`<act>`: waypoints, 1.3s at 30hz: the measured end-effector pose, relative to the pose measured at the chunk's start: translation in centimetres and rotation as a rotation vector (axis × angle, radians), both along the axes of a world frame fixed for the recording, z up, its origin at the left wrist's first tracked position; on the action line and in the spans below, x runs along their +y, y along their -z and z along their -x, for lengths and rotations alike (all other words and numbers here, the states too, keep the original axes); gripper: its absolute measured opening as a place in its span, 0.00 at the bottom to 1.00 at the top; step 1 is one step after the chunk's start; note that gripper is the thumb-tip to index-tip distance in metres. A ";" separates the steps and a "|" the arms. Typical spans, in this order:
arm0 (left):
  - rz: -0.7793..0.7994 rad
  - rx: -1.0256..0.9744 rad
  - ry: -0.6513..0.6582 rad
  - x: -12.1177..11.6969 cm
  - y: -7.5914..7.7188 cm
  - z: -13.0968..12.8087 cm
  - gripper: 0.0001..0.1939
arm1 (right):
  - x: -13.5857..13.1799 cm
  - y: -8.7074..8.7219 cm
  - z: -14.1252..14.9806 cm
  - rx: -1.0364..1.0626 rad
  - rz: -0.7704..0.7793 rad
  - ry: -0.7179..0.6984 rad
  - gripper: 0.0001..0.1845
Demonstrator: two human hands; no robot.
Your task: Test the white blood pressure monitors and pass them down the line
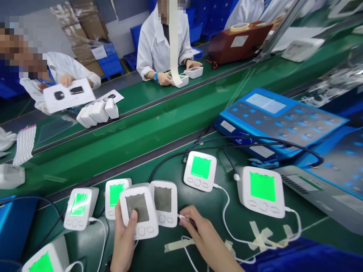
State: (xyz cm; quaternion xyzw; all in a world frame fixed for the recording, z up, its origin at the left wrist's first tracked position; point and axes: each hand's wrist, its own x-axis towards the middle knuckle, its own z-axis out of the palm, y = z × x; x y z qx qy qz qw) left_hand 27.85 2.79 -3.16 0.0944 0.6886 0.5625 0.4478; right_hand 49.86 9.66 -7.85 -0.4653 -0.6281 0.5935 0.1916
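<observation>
My left hand (124, 238) is closed around a white blood pressure monitor (149, 228) with a grey, unlit screen, its thumb lying on the screen. Partly behind it stands a second white monitor (171, 190), also unlit. My right hand (198, 230) pinches a white cable plug (181, 216) at that second monitor's right side; whether it is fully seated I cannot tell. Close by on the left are a monitor with a lit green screen (115, 194) and another lit one (76, 209). To the right sit two more lit units, a tilted monitor (200, 172) and a larger-looking monitor (263, 192).
A blue test box (283, 113) with buttons stands at the right, black hoses (170, 155) running from it. White cables (227, 211) and tape strips (261, 236) lie on the bench. Beyond a green conveyor (159, 121), co-workers in white coats handle monitors and a printed sheet (68, 100).
</observation>
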 end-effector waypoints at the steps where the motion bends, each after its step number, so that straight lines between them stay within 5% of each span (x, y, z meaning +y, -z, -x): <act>1: -0.002 -0.001 0.015 -0.3 0.6 -0.2 0.47 | -0.2 0.0 0.1 0.015 0.013 -0.015 0.11; 6: -0.017 0.079 0.095 -1.5 3.1 -0.8 0.44 | 0.4 -0.6 0.0 0.050 0.064 -0.046 0.11; 11: -0.086 0.267 0.267 -0.1 2.1 -0.6 0.37 | 3.1 -0.8 -0.2 0.123 0.077 -0.295 0.09; 13: -0.127 0.282 0.299 0.8 1.8 -0.6 0.37 | 3.7 -0.5 -0.3 0.128 0.062 -0.283 0.11; 20: -0.148 -0.069 0.099 0.1 2.2 -0.4 0.44 | 2.7 1.7 -0.5 -0.247 -0.577 0.122 0.22; 26: -0.073 0.082 -0.209 -4.3 1.1 4.6 0.48 | 0.7 3.1 3.3 -0.391 -0.563 0.203 0.34; 29: -0.062 0.082 -0.238 -5.2 1.7 6.6 0.47 | 1.1 3.3 3.3 -0.344 -0.497 0.189 0.34; 34: -0.004 -0.208 -0.051 -6.0 3.9 6.7 0.55 | 1.4 2.1 2.0 -0.312 -0.343 0.117 0.38; 39: -0.102 -0.393 0.362 -5.8 4.1 5.6 0.46 | 1.0 2.8 2.7 -0.383 -0.469 0.156 0.41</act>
